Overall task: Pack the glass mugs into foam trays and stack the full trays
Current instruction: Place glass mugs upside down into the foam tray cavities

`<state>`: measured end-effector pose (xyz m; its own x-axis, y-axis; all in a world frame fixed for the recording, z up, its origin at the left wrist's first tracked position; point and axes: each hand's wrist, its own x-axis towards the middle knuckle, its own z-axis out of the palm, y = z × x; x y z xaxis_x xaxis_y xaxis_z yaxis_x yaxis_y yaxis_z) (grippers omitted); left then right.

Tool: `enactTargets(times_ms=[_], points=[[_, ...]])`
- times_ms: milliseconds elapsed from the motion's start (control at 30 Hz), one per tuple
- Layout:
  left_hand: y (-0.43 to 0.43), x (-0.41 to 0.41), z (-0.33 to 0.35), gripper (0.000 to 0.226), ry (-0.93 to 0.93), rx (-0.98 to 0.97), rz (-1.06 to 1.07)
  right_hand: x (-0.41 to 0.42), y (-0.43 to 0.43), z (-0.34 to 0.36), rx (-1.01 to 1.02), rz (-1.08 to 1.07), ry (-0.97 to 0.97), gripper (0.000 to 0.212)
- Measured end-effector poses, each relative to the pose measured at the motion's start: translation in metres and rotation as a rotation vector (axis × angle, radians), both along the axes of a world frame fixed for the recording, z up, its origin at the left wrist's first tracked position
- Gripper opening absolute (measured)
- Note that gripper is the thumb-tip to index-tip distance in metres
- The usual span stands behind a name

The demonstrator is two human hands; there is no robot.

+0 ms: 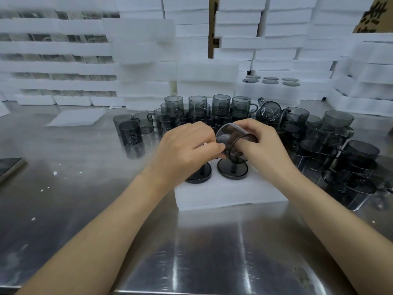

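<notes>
A white foam tray lies on the steel table in front of me. Two smoked-glass mugs sit sunk in its near holes, one in plain sight, the other partly under my left hand. Above the tray both hands hold a third smoked-glass mug, tilted on its side with its mouth toward me. My left hand pinches its left side and a small white scrap. My right hand curls round its right wall. Many loose mugs stand behind the tray.
More mugs crowd the table's right side, some stacked. Walls of stacked white foam trays fill the back, one showing mug rims. A loose foam sheet lies far left. A dark flat object sits at the left edge.
</notes>
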<state>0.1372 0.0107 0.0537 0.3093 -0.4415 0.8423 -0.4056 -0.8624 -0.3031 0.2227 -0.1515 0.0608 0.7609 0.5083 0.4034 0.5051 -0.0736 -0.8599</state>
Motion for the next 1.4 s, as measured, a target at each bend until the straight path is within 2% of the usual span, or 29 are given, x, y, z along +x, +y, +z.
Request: enactTargets(times_ms=[67, 167, 267, 367, 467, 533, 600, 667, 700, 767, 833, 867, 933, 1000, 1067, 1100, 1233, 1333, 1400], points=[[0.003, 0.000, 0.001, 0.012, -0.008, 0.011, 0.031, 0.001, -0.001, 0.000, -0.034, 0.040, -0.029, 0.041], [0.013, 0.001, 0.003, 0.018, -0.053, -0.015, 0.120, 0.002, -0.005, 0.005, 0.044, 0.133, 0.043, 0.055], [0.031, -0.001, 0.005, 0.018, -0.129, -0.129, 0.183, 0.007, -0.018, 0.019, 0.152, 0.260, 0.089, 0.054], [0.041, -0.002, 0.006, 0.018, -0.148, -0.266, 0.199, 0.013, -0.037, 0.030, 0.174, 0.680, 0.247, 0.043], [0.042, -0.002, 0.004, 0.019, -0.127, -0.330, 0.199, 0.014, -0.052, 0.035, -0.062, 1.171, 0.329, 0.030], [0.039, -0.001, 0.002, 0.019, -0.114, -0.314, 0.197, 0.016, -0.055, 0.032, -0.177, 1.251, 0.244, 0.026], [0.036, 0.001, 0.001, 0.019, -0.094, -0.326, 0.169, 0.017, -0.051, 0.029, -0.141, 1.155, 0.167, 0.022], [0.033, 0.002, 0.000, 0.019, -0.066, -0.361, 0.131, 0.014, -0.043, 0.027, 0.027, 0.994, 0.162, 0.030], [0.032, 0.002, -0.001, 0.020, -0.055, -0.369, 0.120, 0.014, -0.040, 0.026, 0.124, 0.884, 0.138, 0.035], [0.030, 0.003, -0.003, 0.022, -0.036, -0.370, 0.106, 0.019, -0.035, 0.022, 0.212, 0.605, -0.046, 0.045], [0.026, 0.003, -0.004, 0.026, -0.019, -0.392, 0.064, 0.020, -0.030, 0.021, 0.110, 0.410, -0.275, 0.050], [0.024, 0.004, -0.005, 0.027, -0.010, -0.410, 0.029, 0.019, -0.029, 0.019, 0.030, 0.389, -0.359, 0.048], [0.021, 0.004, -0.006, 0.026, 0.007, -0.431, -0.037, 0.015, -0.027, 0.015, -0.106, 0.399, -0.440, 0.044], [0.017, 0.005, -0.007, 0.022, 0.034, -0.437, -0.072, 0.010, -0.024, 0.013, -0.151, 0.370, -0.491, 0.031], [0.013, 0.005, -0.008, 0.020, 0.074, -0.477, -0.090, 0.006, -0.024, 0.016, -0.114, 0.304, -0.498, 0.014], [0.010, 0.005, -0.007, 0.019, 0.091, -0.498, -0.088, 0.006, -0.025, 0.018, -0.085, 0.264, -0.478, 0.012], [0.008, 0.004, -0.002, 0.018, 0.184, -0.508, -0.019, 0.011, -0.032, 0.024, -0.001, 0.161, -0.455, 0.015], [0.014, 0.001, 0.000, 0.016, 0.225, -0.472, 0.121, 0.018, -0.038, 0.028, 0.109, 0.143, -0.372, 0.023], [0.017, 0.000, 0.001, 0.019, 0.251, -0.464, 0.219, 0.026, -0.044, 0.031, 0.102, 0.108, -0.349, 0.026]])
